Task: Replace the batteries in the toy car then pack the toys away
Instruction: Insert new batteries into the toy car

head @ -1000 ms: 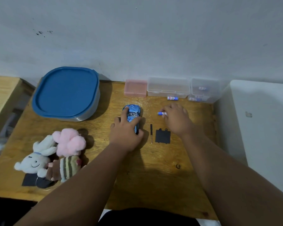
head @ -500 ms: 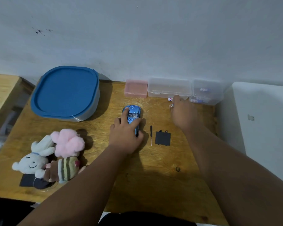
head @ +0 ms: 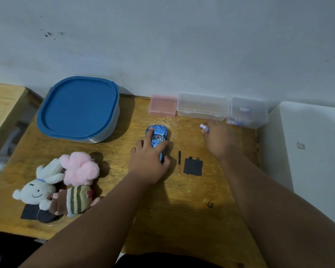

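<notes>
**Q:** How is the car held?
**A:** The car is shown upright on the table, nose toward 12 o'clock. It is gripped from the rear by the left hand, with fingers curled over the roof and sides.

**Q:** And the right hand?
**A:** The right hand is seen at 3 o'clock of the car. 1 battery is pinched at its fingertips. Whether the battery is lifted off the table cannot be told.

**Q:** What is laid between the hands?
**A:** 1 screwdriver and 1 black cover are laid side by side at 4 o'clock of the car, touched by neither hand.

**Q:** What else is marked?
**A:** 3 boxes are lined along the wall from 12 to 2 o'clock: pink box, clear box, and small box with spare cells inside. A tub is placed at 10 o'clock, and 3 plush toys are heaped at 8 o'clock.
</notes>
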